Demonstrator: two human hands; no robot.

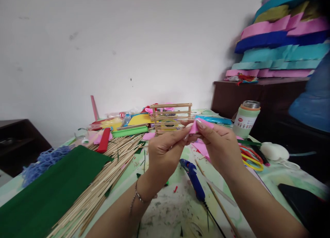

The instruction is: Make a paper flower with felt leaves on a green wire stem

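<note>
A small piece of pink paper is held up between both hands over the middle of the table. My left hand pinches its left end between thumb and fingers. On the other side, my right hand grips it with the thumb on top. The fingers hide part of the piece. Below the hands lies a blue glue gun with its cord running toward me. Behind them stands a small frame of wooden sticks.
Left lie a bundle of thin wooden sticks, a dark green sheet and tangled blue string. Right are scissors, a green bottle, a white glue-stick-like rod and a black phone-like object.
</note>
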